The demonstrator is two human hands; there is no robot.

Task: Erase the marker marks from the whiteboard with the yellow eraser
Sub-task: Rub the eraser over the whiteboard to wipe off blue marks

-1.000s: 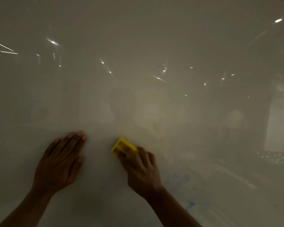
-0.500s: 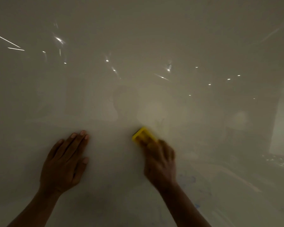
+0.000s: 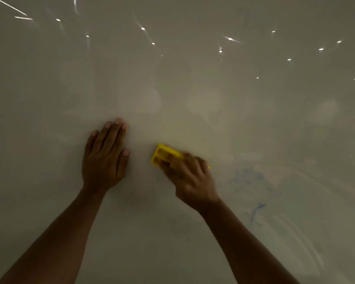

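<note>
A glossy whiteboard [image 3: 193, 78] fills the whole head view. My right hand [image 3: 191, 177] grips the yellow eraser [image 3: 162, 155] and holds it against the board; only the eraser's upper left end shows past my fingers. Flat on the board to its left rests my left hand [image 3: 105, 156], fingers straight and together. Faint smeared blue marker marks [image 3: 252, 179] lie to the right of my right hand, with a sharper blue stroke [image 3: 256, 211] below them.
Ceiling lights reflect as bright spots [image 3: 230, 38] across the top of the board. Pale wipe streaks [image 3: 295, 238] curve over the lower right area.
The eraser and my right hand slid right, then came back left and a little lower. My left hand stayed flat on the board. The view tilted down, so both forearms show more.
</note>
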